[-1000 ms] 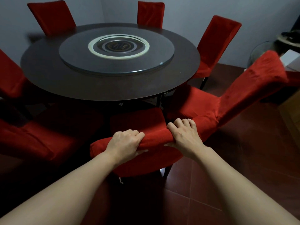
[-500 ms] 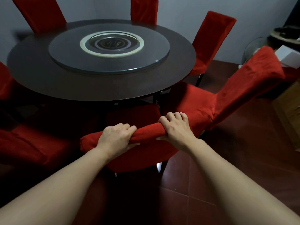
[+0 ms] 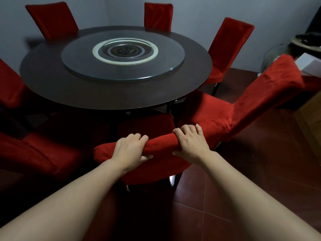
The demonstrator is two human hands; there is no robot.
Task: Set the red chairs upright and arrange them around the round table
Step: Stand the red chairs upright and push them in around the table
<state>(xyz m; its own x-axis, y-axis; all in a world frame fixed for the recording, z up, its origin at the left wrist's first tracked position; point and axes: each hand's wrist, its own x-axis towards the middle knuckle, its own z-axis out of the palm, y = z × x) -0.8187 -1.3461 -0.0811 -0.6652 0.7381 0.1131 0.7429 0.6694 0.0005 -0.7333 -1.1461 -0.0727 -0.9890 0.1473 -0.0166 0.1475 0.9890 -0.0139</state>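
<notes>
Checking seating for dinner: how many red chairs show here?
7: held chair, near right, far right, far middle, far left, left edge, near left. Others may sit outside view.

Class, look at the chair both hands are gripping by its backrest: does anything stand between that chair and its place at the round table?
Nothing visible does. The left hand and right hand grip the chair, whose seat already reaches under the round table edge, with neighbouring chairs on either side.
</notes>
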